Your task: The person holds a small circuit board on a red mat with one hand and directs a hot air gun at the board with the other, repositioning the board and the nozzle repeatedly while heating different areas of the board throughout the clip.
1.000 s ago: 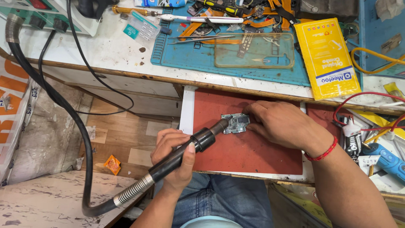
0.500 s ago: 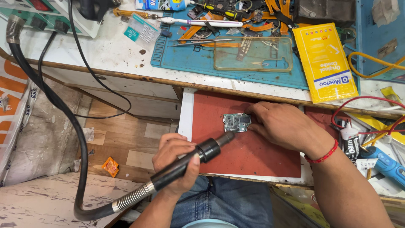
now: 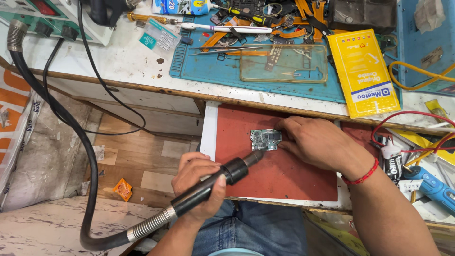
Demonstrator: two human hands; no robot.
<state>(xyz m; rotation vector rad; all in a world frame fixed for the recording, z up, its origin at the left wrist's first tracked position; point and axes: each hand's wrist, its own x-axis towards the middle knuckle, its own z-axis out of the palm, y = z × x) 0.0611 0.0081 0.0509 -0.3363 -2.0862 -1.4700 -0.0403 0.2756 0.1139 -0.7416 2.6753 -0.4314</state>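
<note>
Left hand (image 3: pixel 199 182) wrapped tight around black hot-air handpiece (image 3: pixel 215 182), nozzle tip aimed up-right, just short of small circuit board (image 3: pixel 265 139); ribbed metal collar and thick black hose (image 3: pixel 57 114) run from handpiece down-left, then loop up to station (image 3: pixel 42 14) at top left of counter (image 3: pixel 123 61); right hand (image 3: pixel 317 142) rests palm-down on red mat (image 3: pixel 279 175), fingers curled onto right edge of circuit board, pinning it flat; cannot tell if anything sits under the palm; red thread band (image 3: pixel 362 176) on right wrist; circuit board lies near upper middle of red mat, on the pull-out shelf below counter edge; behind on counter: blue work mat (image 3: pixel 208 71) with clear phone case (image 3: pixel 283 64), tweezers, screwdrivers, orange flex strips; yellow packet (image 3: pixel 365 71) just right of blue work mat; blue tool (image 3: pixel 433 188) and red wires (image 3: pixel 407 118) at far right; jeans visible under shelf.
</note>
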